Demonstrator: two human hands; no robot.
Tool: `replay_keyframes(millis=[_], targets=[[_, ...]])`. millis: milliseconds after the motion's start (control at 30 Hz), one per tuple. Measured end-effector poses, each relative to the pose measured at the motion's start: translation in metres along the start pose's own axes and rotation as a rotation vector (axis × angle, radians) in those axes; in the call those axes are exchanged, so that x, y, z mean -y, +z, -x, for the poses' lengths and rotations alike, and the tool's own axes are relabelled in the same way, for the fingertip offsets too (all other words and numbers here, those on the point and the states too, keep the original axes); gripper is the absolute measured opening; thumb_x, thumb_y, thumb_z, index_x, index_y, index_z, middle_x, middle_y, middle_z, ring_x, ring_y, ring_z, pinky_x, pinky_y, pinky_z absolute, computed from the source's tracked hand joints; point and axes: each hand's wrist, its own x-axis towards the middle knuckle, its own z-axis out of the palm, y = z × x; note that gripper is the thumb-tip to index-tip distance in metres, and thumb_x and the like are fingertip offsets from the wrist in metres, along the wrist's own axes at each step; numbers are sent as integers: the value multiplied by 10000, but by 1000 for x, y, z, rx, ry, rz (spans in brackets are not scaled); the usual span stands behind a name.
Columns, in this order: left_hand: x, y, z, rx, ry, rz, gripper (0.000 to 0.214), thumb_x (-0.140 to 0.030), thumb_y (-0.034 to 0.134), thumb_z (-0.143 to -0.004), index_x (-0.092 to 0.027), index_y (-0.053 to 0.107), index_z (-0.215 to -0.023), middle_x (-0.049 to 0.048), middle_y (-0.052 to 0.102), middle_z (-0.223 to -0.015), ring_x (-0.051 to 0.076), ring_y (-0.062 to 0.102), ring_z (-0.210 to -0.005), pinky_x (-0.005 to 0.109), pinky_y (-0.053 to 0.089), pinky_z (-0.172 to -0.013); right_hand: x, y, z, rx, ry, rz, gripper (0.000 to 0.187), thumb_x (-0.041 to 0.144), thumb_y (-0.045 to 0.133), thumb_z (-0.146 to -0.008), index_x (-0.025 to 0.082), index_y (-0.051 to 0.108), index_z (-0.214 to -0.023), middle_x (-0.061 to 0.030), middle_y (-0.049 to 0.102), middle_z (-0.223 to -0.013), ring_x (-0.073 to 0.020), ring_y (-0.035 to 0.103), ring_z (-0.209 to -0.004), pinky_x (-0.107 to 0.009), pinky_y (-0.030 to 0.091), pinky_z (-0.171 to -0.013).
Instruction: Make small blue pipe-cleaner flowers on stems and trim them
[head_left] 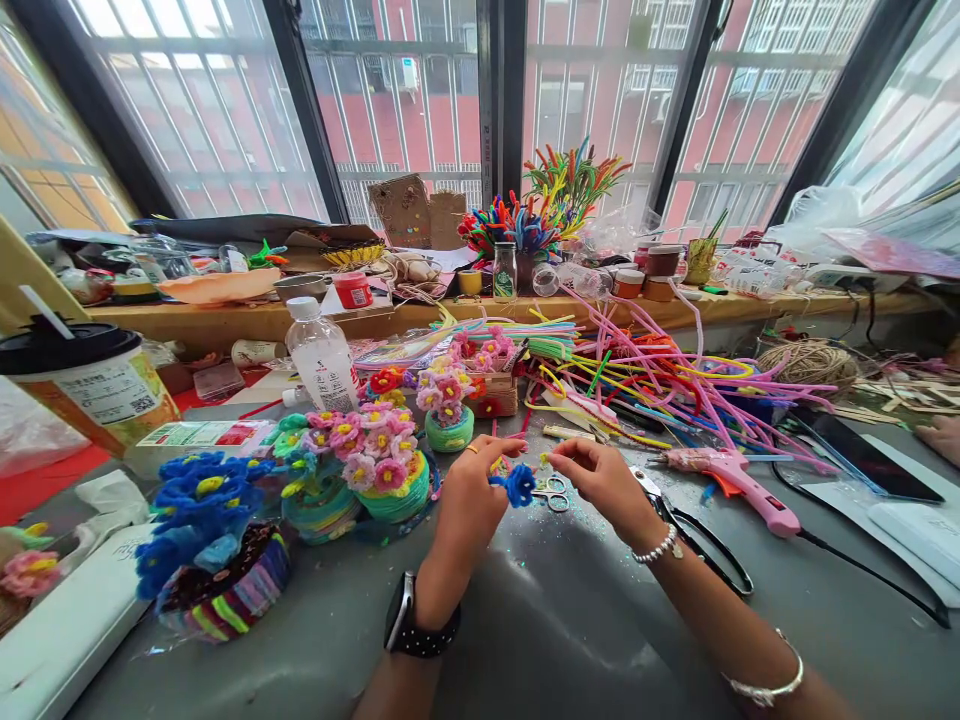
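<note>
My left hand (474, 492) is closed on a blue pipe-cleaner flower (520, 486), whose head points to the right. Just right of the flower, the fingertips of my right hand (600, 482) are pinched at a small yellow piece of pipe cleaner (544, 458). A small gap separates the yellow piece from the blue petals. Small scissors (553, 494) lie on the grey table behind and between my hands. Beyond my right wrist, larger black-handled scissors (709, 545) are partly hidden by the arm.
Pots of pink flowers (390, 480) and a striped basket of blue flowers (225, 590) stand at left, near a plastic bottle (322, 360) and a lidded cup (90, 390). At right are a pink glue gun (739, 485), a phone (870, 455) and heaped pipe cleaners (660, 370). Another person's hand (941, 440) shows at the edge.
</note>
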Motion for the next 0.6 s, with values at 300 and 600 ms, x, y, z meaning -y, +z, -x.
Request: replay_keyframes(millis=[300, 600], targets=[[-10, 8, 1, 40, 60, -10, 106, -196, 542, -708, -185, 597, -798, 39, 615, -817, 164, 550, -796, 290, 420, -725, 6, 4, 14, 26, 8, -285, 250, 389, 515, -730, 141, 548, -741, 29, 448, -555, -59, 333, -455, -181, 262, -397], [-14, 6, 1, 36, 63, 17, 109, -211, 536, -719, -184, 622, -781, 29, 622, -765, 142, 549, -763, 255, 415, -705, 8, 4, 19, 38, 4, -341, 245, 390, 516, -732, 146, 535, -727, 43, 403, -526, -56, 318, -442, -178, 245, -383]])
